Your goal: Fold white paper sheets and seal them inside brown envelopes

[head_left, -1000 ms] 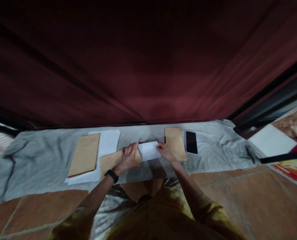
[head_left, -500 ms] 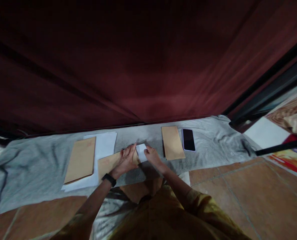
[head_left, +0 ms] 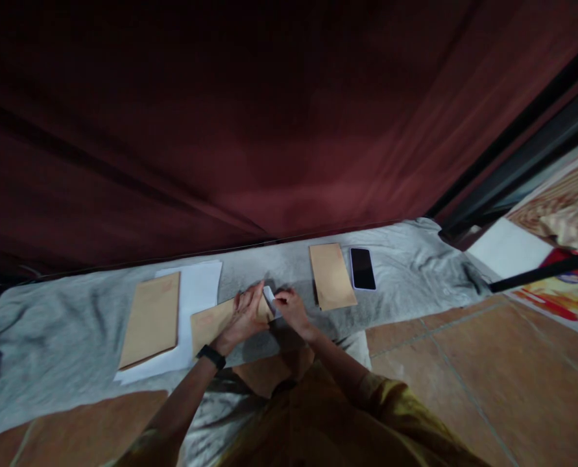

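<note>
A brown envelope [head_left: 211, 322] lies on the grey cloth [head_left: 65, 331] in front of me. My left hand [head_left: 244, 316] presses flat on its right end, fingers stretched out. My right hand [head_left: 292, 308] pinches a folded white paper [head_left: 270, 299] at the envelope's open end. Only a narrow strip of the paper shows between my hands; the rest is hidden. A black band sits on my left wrist.
Another brown envelope [head_left: 151, 319] lies on white sheets [head_left: 198, 288] to the left. A third envelope [head_left: 331, 275] and a black phone [head_left: 362, 268] lie to the right. A dark red curtain [head_left: 269, 130] hangs behind the cloth. Tiled floor [head_left: 464, 363] is around me.
My right hand has moved left toward my left hand, and the white paper has gone from a wide sheet to a narrow strip at the envelope's end. The view has shifted slightly.
</note>
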Tool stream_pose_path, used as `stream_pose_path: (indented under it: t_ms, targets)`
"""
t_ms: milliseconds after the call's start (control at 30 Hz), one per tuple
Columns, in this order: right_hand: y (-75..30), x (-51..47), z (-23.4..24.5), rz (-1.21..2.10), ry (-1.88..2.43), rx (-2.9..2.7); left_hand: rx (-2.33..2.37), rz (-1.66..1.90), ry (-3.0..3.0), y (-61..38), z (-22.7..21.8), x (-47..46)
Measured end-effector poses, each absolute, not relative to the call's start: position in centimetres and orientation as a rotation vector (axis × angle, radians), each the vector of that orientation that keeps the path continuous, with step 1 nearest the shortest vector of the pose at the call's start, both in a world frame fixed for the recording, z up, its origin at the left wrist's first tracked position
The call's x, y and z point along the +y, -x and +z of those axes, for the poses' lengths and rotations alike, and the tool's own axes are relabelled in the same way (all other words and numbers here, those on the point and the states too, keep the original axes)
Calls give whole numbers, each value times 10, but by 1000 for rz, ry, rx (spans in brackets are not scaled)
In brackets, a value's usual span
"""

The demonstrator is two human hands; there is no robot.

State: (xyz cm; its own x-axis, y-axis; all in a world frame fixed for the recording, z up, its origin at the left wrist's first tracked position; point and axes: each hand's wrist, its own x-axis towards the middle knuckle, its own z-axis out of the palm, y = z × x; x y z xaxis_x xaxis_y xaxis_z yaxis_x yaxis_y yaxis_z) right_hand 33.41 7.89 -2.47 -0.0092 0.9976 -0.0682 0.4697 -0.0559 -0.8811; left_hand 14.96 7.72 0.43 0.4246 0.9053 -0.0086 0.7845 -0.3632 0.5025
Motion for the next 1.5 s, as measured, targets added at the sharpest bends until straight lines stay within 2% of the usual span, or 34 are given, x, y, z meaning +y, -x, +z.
stream_pose_path:
  t_ms: [200, 700, 933, 1000, 1100, 1233, 1367, 1500]
  targets:
    - [-317, 78, -25, 939, 1559, -1603, 1428, 443, -2273, -148, 7, 78]
    - [-313, 96, -23, 1091, 1604, -1672, 1382, 453, -2439, -148, 7, 76]
    - [-314, 89, -25, 1143, 1609, -1526, 1361, 444, -2445, -151, 14, 75]
    - [-318, 87, -26, 1150, 1604, -1446, 1429, 542, -2387, -152, 16, 67]
    - [-328, 85, -28, 1144, 1589, -1307, 1634, 871, -2100, -152, 16, 42]
    - [-337, 78, -33, 1156, 1535, -1135, 1780, 1197, -1367, -154, 9, 2]
    - [-332, 63, -37, 1223, 1476, -1051, 1452, 1215, -568, -165, 6, -5]
    - [-325, 48, -39, 1336, 1419, -1055, 1288, 1142, -291, -178, 7, 15]
